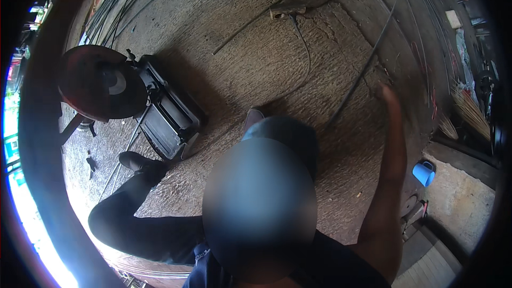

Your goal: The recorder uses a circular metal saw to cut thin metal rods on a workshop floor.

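Observation:
My right arm stretches out over the floor, with my right hand low beside a long dark metal rod. The hand is dark and small, so its fingers and anything in them cannot be made out. My left hand is not in view. To the left stands a cut-off saw with a large round disc and a dark base. One of my legs, in dark trousers, bends out to the left, its shoe near that base. A blurred patch hides the lower middle.
A small box-like thing with a cable lies on the rough floor ahead. Thin rods are bundled at the far left, and another rod lies farther in. At the right are a blue mug and a straw broom.

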Demonstrator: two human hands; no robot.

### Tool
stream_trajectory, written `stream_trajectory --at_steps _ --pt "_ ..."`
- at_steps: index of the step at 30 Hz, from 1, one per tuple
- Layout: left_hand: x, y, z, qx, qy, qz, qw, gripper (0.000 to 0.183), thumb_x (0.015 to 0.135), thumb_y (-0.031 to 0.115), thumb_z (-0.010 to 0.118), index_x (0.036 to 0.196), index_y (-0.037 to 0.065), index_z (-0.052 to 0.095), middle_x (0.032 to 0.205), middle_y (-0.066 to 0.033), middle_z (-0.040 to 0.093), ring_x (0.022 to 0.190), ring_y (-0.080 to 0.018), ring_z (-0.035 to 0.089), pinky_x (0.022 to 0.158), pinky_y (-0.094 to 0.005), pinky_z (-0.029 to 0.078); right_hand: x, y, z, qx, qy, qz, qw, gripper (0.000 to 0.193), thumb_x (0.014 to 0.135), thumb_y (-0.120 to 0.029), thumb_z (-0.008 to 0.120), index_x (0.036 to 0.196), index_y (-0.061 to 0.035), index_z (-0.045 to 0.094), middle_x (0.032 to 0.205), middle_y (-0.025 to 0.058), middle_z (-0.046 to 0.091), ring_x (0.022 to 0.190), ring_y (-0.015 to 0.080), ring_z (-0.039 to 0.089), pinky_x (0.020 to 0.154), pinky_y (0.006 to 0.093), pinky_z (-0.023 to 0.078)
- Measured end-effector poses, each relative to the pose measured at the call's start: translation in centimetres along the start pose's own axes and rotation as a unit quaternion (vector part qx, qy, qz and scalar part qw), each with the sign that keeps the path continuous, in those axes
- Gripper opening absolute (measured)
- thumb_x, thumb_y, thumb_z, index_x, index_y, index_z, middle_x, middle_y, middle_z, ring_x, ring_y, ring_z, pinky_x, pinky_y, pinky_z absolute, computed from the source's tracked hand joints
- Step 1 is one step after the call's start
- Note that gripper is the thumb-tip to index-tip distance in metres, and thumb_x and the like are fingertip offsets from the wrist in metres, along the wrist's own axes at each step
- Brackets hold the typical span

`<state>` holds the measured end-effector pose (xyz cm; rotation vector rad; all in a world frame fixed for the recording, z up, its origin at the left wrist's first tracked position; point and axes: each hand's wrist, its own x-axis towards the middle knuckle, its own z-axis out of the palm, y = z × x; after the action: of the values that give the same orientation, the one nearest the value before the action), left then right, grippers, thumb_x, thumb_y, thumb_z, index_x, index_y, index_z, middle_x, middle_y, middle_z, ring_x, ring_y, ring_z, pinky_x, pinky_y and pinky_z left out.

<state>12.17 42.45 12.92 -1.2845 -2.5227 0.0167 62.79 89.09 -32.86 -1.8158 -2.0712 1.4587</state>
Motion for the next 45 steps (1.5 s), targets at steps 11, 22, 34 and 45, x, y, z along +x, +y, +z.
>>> stream_trajectory --at_steps 11,22,34,45 --pt "1.7 6.3 45.4 -0.123 -0.287 0.010 0.950 0.051 0.093 0.039 0.051 0.124 -0.001 0.055 0.113 -0.0222 0.063 0.106 -0.0398 0.059 0.090 -0.0485 0.047 1.6 -2.2 14.5 -0.245 0.153 -0.003 0.957 0.064 0.082 -0.043 0.066 0.121 0.0058 0.054 0.122 0.0217 0.058 0.112 0.0371 0.056 0.095 0.0415 0.043" --pt "3.9 5.2 45.6 -0.288 -0.413 -0.068 0.861 0.047 0.093 0.039 0.056 0.116 -0.001 0.061 0.089 -0.0152 0.068 0.071 -0.0228 0.068 0.068 -0.0373 0.056 -4.4 -9.8 12.5 -0.094 0.080 0.117 0.986 0.067 0.090 -0.042 0.059 0.131 0.0079 0.044 0.132 0.0274 0.047 0.124 0.0381 0.046 0.099 0.0440 0.040" --pt "4.8 8.2 36.8 -0.520 -0.446 -0.228 0.692 0.044 0.095 0.048 0.047 0.074 0.010 0.051 0.057 0.0028 0.042 0.046 -0.0087 0.035 0.041 -0.0282 0.028 -3.2 -10.4 11.9 0.276 0.149 0.133 0.940 0.046 0.099 -0.047 0.038 0.094 -0.0026 0.049 0.071 0.0064 0.050 0.061 0.0201 0.053 0.057 0.0371 0.045" --pt "1.3 11.5 33.7 -0.529 -0.275 -0.248 0.764 0.047 0.091 0.045 0.055 0.071 0.003 0.061 0.053 -0.0011 0.049 0.044 -0.0105 0.043 0.041 -0.0304 0.031 -3.7 -7.2 10.9 0.227 0.226 0.077 0.944 0.057 0.096 -0.053 0.044 0.090 0.0007 0.062 0.074 0.0111 0.058 0.064 0.0209 0.051 0.060 0.0396 0.042"
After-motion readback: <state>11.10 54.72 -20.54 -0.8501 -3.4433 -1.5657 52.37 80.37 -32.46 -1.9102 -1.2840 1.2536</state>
